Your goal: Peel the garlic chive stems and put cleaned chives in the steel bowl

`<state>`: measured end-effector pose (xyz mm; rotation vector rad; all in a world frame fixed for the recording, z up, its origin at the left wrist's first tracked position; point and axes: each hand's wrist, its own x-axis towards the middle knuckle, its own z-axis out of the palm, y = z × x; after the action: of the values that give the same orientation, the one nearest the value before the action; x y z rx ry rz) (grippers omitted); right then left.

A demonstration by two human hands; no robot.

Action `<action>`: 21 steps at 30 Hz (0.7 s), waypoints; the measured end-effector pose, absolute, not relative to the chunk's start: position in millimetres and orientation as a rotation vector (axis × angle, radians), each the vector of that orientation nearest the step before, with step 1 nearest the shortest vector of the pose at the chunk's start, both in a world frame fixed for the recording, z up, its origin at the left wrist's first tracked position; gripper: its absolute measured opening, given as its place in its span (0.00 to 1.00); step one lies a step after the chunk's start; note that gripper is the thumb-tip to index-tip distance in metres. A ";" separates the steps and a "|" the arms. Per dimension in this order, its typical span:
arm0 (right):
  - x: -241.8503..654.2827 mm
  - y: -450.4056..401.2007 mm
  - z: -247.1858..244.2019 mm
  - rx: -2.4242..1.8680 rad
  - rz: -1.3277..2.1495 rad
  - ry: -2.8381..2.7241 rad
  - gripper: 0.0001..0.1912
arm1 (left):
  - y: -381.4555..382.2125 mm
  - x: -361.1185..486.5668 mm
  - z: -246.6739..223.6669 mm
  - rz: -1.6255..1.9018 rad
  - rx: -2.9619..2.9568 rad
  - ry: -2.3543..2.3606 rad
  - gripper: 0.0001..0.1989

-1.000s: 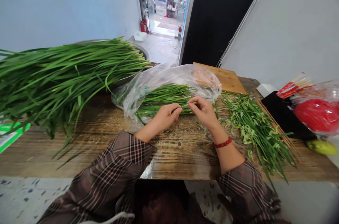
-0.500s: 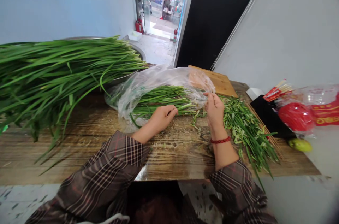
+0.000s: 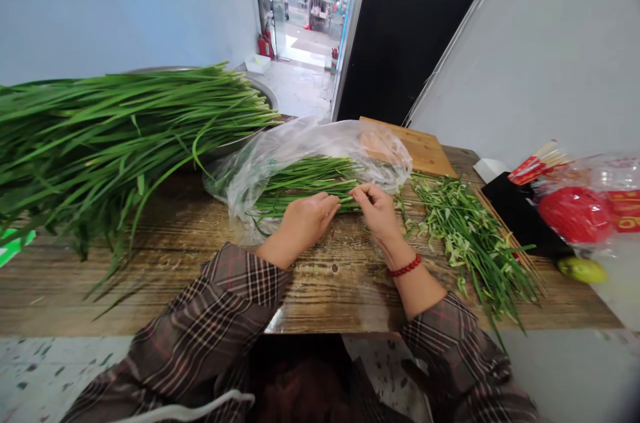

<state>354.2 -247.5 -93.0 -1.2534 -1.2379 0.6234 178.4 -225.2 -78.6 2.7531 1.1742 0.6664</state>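
A bunch of garlic chives [image 3: 310, 173] lies partly inside a clear plastic bag [image 3: 240, 176], stem ends to the right. My left hand [image 3: 310, 217] is closed at the near side of this bunch, fingers pressed together over some stems; its palm side is hidden. At the stem ends, my right hand [image 3: 376, 209] pinches a chive between thumb and forefinger. A red beaded bracelet [image 3: 405, 267] circles the right wrist. To the right of that hand lies a loose pile of chive trimmings [image 3: 465, 229].
A large heap of chives [image 3: 125, 123] rests on a metal basin [image 3: 273, 97] at the left. Behind the bag is a wooden board [image 3: 425, 149]. Black box [image 3: 523, 209] with paper-wrapped chopsticks [image 3: 537, 163], a red bundle in plastic [image 3: 575, 213] and a yellow-green object [image 3: 583, 269] stand right.
My right hand has moved left and nearer, from the bag's right edge to the stem ends. My left hand has shifted slightly, its fingers now stretched farther right. The view has tilted slightly.
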 end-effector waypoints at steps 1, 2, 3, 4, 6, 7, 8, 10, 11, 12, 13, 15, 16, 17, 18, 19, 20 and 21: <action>356.2 -246.3 -94.1 -1.251 0.633 -1.154 0.13 | -225.0 178.2 -79.0 0.668 2.771 1.166 0.16; 360.9 -244.7 -94.6 -1.253 0.625 -1.087 0.14 | -224.1 177.8 -79.7 0.692 2.764 1.158 0.15; 368.2 -243.0 -94.5 -1.257 0.603 -1.028 0.16 | -222.3 177.1 -80.5 0.743 2.731 1.158 0.15; 377.6 -241.3 -93.9 -1.263 0.569 -0.971 0.18 | -219.8 176.0 -81.2 0.814 2.677 1.162 0.14; 399.2 -239.1 -91.4 -1.282 0.490 -0.899 0.22 | -213.1 173.4 -81.5 0.977 2.552 1.151 0.12; 409.6 -238.9 -89.8 -1.314 0.440 -0.922 0.23 | -209.5 171.9 -80.8 1.052 2.501 1.132 0.11; 418.4 -239.2 -88.3 -1.359 0.383 -0.988 0.22 | -206.1 170.5 -79.5 1.123 2.464 1.110 0.10; 430.0 -241.1 -85.7 -1.453 0.269 -1.216 0.16 | -200.9 167.7 -75.2 1.270 2.424 1.065 0.09; 432.4 -242.2 -85.0 -1.484 0.230 -1.344 0.12 | -199.3 166.4 -72.6 1.346 2.413 1.051 0.08; 433.1 -243.2 -84.7 -1.500 0.211 -1.463 0.09 | -198.4 165.1 -70.1 1.418 2.405 1.046 0.08; 432.4 -243.9 -84.8 -1.504 0.210 -1.569 0.07 | -198.3 164.0 -67.9 1.479 2.403 1.052 0.07; 428.6 -244.1 -86.3 -1.508 0.235 -1.748 0.07 | -199.8 162.0 -64.7 1.522 2.415 1.118 0.08; 426.2 -243.8 -87.5 -1.514 0.239 -1.819 0.07 | -201.2 161.4 -63.9 1.495 2.427 1.177 0.08; 423.5 -243.3 -88.8 -1.520 0.236 -1.878 0.07 | -202.9 161.1 -63.6 1.439 2.441 1.241 0.08; 420.5 -242.7 -90.1 -1.525 0.228 -1.927 0.07 | -204.6 161.1 -63.8 1.359 2.456 1.300 0.08; 417.1 -242.3 -91.4 -1.525 0.221 -1.970 0.07 | -206.2 161.4 -64.5 1.267 2.469 1.343 0.08; 413.2 -242.2 -92.6 -1.522 0.217 -2.010 0.08 | -207.6 162.0 -65.5 1.178 2.481 1.364 0.08; 408.7 -242.4 -93.7 -1.517 0.211 -2.045 0.08 | -208.7 162.9 -67.0 1.099 2.493 1.365 0.09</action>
<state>408.7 -242.4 -93.7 -1.5165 -2.0450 0.2110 162.9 -208.7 -67.0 2.4932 1.3646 1.0990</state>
